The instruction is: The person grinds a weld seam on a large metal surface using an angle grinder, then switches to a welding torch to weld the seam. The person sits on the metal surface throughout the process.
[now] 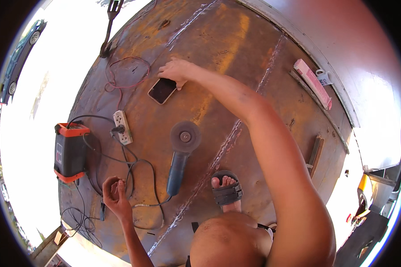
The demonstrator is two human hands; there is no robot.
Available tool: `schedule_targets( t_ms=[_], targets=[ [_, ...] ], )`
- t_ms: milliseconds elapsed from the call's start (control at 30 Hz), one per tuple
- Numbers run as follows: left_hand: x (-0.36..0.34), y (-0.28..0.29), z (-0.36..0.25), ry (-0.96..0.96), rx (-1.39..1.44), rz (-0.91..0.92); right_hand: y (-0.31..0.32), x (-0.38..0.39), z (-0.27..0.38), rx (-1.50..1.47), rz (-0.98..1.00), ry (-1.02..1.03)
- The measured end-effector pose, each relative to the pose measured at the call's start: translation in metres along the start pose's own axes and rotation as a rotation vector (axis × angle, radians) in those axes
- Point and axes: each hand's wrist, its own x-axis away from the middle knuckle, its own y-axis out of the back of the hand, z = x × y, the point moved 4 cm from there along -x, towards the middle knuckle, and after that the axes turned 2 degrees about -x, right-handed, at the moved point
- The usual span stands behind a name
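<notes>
My right hand reaches to a phone lying on the rusty steel sheet, its fingers closed over the upper end and covering part of it. My left hand is raised at the lower left beside some black cables, fingers loosely curled and apart, holding nothing visible. Between my hands lies an angle grinder with a blue body and round disc. A white power strip with a plug in it is left of the grinder, next to an orange-and-black machine.
Red wire loops near a dark metal tool. At right lie a pink box, a white item and metal bars. My sandalled foot rests on the sheet. A car stands beyond the left edge.
</notes>
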Motion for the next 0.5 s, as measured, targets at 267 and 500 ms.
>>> schedule_targets(
  t_ms=[267, 500],
  targets=[
    [-0.052, -0.067, -0.026, -0.136, -0.089, 0.082, -0.016, 0.241, -0.108, -0.227, -0.609, -0.566],
    [-0.077, -0.105, -0.044, -0.172, -0.068, 0.119, -0.122, 0.573, -0.215, -0.109, -0.514, -1.631]
  ],
)
